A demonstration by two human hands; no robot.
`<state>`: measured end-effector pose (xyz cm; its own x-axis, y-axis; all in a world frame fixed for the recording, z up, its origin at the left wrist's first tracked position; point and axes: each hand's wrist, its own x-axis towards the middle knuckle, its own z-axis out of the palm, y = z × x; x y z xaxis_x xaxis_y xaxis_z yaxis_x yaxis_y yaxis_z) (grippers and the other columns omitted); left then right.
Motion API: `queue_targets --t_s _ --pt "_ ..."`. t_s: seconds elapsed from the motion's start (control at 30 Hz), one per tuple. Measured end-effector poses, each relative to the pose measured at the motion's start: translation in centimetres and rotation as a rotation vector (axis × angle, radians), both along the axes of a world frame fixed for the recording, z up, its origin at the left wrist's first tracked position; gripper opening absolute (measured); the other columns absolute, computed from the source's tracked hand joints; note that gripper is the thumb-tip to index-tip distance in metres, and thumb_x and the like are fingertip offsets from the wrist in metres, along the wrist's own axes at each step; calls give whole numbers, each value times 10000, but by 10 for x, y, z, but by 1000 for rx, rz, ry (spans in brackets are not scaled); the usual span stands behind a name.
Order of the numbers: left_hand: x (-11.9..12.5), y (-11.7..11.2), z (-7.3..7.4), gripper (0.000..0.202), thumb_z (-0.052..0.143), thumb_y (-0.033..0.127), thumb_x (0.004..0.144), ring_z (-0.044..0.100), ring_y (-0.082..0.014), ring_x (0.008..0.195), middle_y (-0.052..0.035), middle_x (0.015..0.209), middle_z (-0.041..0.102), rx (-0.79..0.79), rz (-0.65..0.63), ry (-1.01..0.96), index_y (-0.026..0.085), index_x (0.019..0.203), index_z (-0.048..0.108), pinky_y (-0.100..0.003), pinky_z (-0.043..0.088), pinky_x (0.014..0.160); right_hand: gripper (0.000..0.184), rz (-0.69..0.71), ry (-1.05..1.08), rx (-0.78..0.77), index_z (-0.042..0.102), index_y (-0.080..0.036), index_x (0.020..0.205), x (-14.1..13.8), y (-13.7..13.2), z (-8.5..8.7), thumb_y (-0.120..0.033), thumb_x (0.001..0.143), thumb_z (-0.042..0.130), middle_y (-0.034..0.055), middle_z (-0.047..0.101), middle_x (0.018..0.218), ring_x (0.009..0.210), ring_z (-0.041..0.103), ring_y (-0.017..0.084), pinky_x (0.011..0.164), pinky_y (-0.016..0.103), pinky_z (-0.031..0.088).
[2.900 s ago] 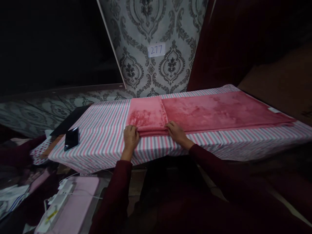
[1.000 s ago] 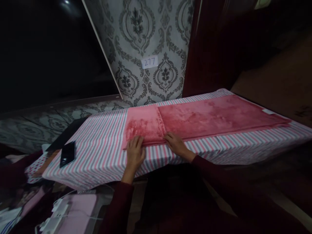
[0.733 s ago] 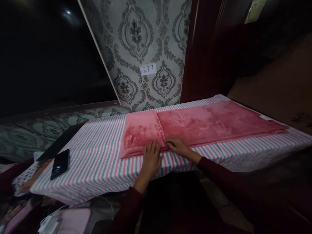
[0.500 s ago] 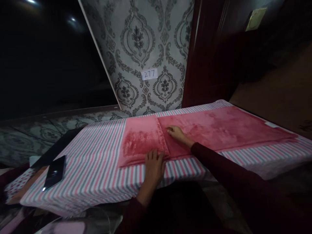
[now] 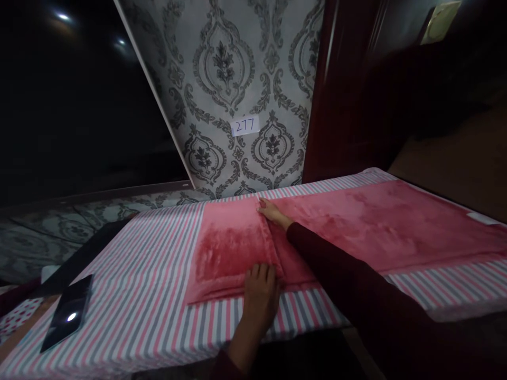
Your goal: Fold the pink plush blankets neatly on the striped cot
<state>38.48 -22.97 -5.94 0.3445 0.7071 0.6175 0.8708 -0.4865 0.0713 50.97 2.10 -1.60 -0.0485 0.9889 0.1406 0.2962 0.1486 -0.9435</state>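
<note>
"What's on the wall straight ahead?"

"Grey damask wallpaper [image 5: 222, 68], with a small white paper label [image 5: 244, 125] reading 277."

"And to the right of it?"

"A dark maroon wooden door frame [image 5: 340, 95], then a cream plaque [image 5: 440, 29] high on a dark panel."

"The left?"

"A thin white strip [image 5: 152, 89] edges the wallpaper. Beyond it, a glossy black surface [image 5: 67, 105] shows two small spots of reflected light [image 5: 62, 16]."

"Floor?"

"Dim brown floor [image 5: 447, 153], far right. I can't tell its material."

Left hand [image 5: 260, 295] pressing palm-down at lower center, right arm [image 5: 348, 279] extending from lower right, right hand [image 5: 271, 212] lying flat at frame center, tips pointing left
</note>
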Motion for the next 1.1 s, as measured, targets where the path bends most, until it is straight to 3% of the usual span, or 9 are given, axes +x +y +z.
queue_targets --t_s 0.17,0.4,0.6,0.8,0.93,1.03,1.1 --pt "-1 1 -1 356 615 104 880 631 -272 926 -112 1056 710 54 -72 -31 217 1215 665 -443 507 761 652 13 -22 11 637 -164 1423 -1 4 -6 -60 783 565 74 790 1108 851 737 160 835 301 612" --pt "2 2 5 355 649 146 892 634 -271 916 -106 1058 722 8 -91 60 234 1236 666 -427 500 740 556 -94 -185 54 732 -174 1299 18 1 -14 -69 770 596 124 730 1314 1190 699 249 1080 386 518" --pt "4 -3 10 408 609 179 918 621 -289 1017 -142 1189 693 -111 -95 87 221 1323 633 -456 507 840 602 -46 -298 94 620 -118 1433 27 -13 -9 -101 835 553 144 692 1377 1233 671 268 1111 428 499" --pt "9 -2 15 378 616 201 914 610 -305 1052 -150 1200 689 -204 -101 83 210 1291 653 -468 504 860 583 -3 -407 263 586 -117 1469 35 -79 -12 -251 902 623 198 528 1552 1484 446 311 1258 489 330" --pt "6 -8 18 426 633 259 887 600 -338 1130 -182 1249 674 -228 -179 26 149 1298 652 -496 510 913 554 122 -411 422 538 -191 1529 32 -137 -22 -400 1017 507 155 477 1605 1514 407 296 1264 533 311" --pt "-15 -13 26 454 575 235 893 590 -329 1213 -178 1326 653 -182 -205 -81 154 1336 632 -519 495 1016 520 192 -433 461 532 -242 1538 24 -167 -26 -411 1057 431 121 493 1601 1505 424 288 1253 561 320" --pt "-40 -13 35 446 503 180 924 589 -304 1258 -152 1343 661 -147 -105 -136 182 1352 628 -523 462 1092 502 225 -493 472 560 -233 1514 18 -178 -28 -402 1061 427 133 514 1583 1485 448 306 1241 579 330"
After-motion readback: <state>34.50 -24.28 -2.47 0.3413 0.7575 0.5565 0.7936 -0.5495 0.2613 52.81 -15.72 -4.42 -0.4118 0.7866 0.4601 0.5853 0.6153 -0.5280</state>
